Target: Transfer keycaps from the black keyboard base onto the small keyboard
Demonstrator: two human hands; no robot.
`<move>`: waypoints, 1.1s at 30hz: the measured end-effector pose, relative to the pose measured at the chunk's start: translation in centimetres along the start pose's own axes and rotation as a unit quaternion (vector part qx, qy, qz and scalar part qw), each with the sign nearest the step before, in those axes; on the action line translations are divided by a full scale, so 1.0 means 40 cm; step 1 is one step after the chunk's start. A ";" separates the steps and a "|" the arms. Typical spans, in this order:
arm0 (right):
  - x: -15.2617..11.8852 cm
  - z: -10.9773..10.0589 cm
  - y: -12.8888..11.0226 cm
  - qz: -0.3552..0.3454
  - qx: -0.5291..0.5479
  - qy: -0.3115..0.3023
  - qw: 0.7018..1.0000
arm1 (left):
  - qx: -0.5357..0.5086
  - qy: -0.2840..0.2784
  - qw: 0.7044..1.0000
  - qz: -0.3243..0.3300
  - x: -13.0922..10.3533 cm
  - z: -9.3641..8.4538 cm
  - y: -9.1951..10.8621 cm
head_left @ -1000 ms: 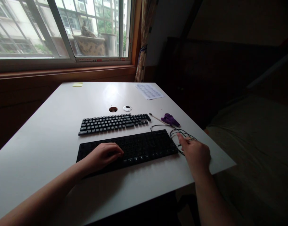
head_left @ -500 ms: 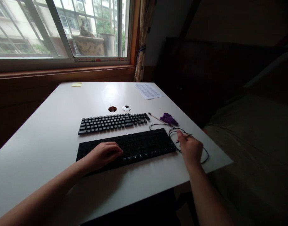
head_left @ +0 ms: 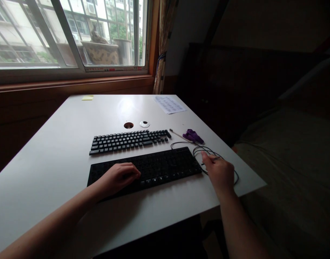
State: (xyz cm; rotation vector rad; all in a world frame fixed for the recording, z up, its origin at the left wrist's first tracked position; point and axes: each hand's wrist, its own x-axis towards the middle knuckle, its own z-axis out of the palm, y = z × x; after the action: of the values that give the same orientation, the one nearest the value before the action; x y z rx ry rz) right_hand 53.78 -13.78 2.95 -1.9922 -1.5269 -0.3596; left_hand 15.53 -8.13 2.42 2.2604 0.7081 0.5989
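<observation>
A black keyboard lies near the front of the white table, most of its upper rows looking bare and some keys showing along its front row. My left hand rests over its left half, fingers curled together; whatever they hold, if anything, is hidden. Just off the keyboard's right end, my right hand is closed around a thin dark tool, of which only a short piece shows. Behind the keyboard, loose black keycaps lie in rows. The keyboard's cable loops beneath and around my right hand.
A purple cloth and a thin brush lie at the right. Farther back are a printed sheet, a yellow note, a round hole and its white cover. The table ends by my right forearm.
My right hand has shifted slightly right and down, away from the keyboard's end, still closed on the thin tool. My left hand has stayed in place.
</observation>
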 end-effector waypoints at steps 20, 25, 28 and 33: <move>0.029 0.013 -0.044 0.000 -0.133 0.000 0.991 | 0.013 -0.009 1.000 -0.016 -0.002 -0.002 -0.004; 0.033 0.019 -0.044 0.028 -0.164 0.007 0.986 | 0.017 0.001 1.000 -0.012 0.000 -0.001 0.005; 0.030 0.029 -0.035 -0.019 -0.119 0.025 0.992 | 0.016 0.002 1.000 -0.008 0.000 0.000 0.007; 0.037 0.032 -0.017 -0.126 -0.029 -0.018 0.991 | 0.014 -0.003 1.000 -0.003 -0.004 0.001 -0.005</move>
State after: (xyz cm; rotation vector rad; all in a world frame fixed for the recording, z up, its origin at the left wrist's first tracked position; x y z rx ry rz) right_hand 53.42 -11.76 2.96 -1.8614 -1.8165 -0.4772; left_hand 15.40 -8.13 2.23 2.2837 0.7241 0.5818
